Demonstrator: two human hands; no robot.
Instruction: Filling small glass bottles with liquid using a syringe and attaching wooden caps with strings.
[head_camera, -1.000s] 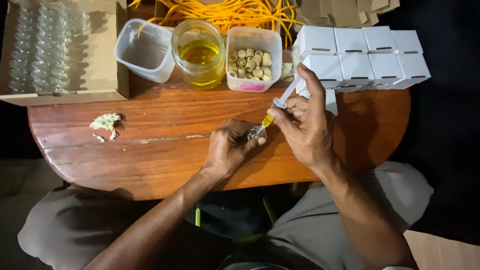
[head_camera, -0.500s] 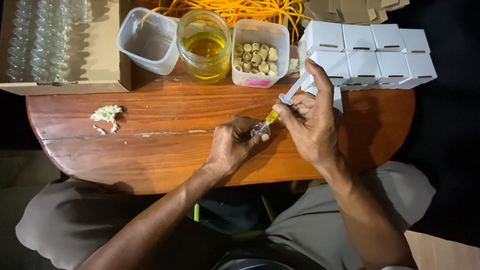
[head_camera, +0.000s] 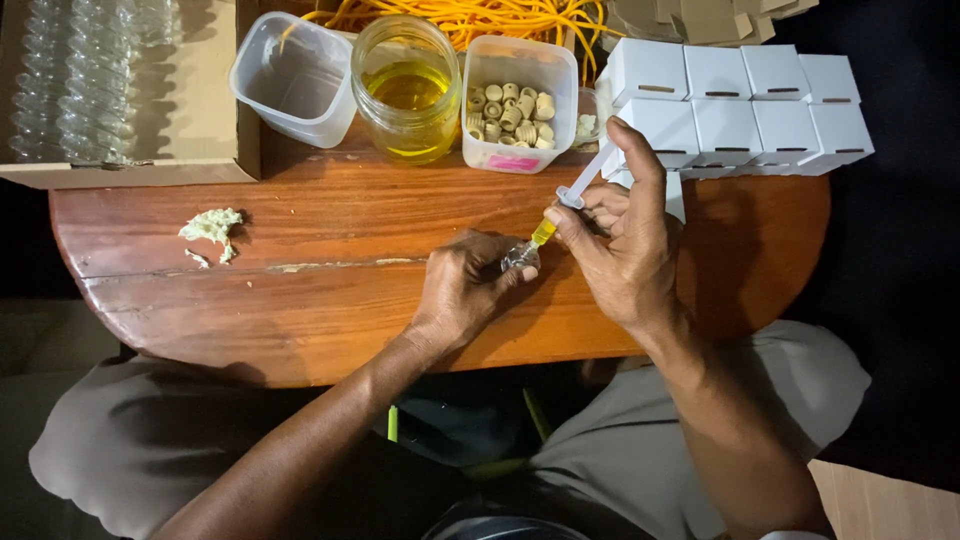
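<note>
My left hand (head_camera: 465, 285) rests on the wooden table (head_camera: 300, 300) and grips a small clear glass vial (head_camera: 520, 257) near the table's middle. My right hand (head_camera: 625, 245) holds a plastic syringe (head_camera: 568, 200) holding yellow liquid. The syringe tip points down into the vial's mouth, and my thumb sits over the plunger end. A glass jar of yellow oil (head_camera: 408, 90) stands at the back of the table.
Beside the jar are an empty plastic tub (head_camera: 290, 80) and a tub of small corks (head_camera: 515, 110). A cardboard box of clear vials (head_camera: 90, 80) sits far left. White small boxes (head_camera: 740, 95) are stacked at the right. A crumpled wad (head_camera: 212, 227) lies left. Orange cord (head_camera: 480, 15) lies behind.
Both hands stay together at the vial with the syringe in its mouth. The camera view has shifted slightly, so the table sits a little higher and more to the right in the frame.
</note>
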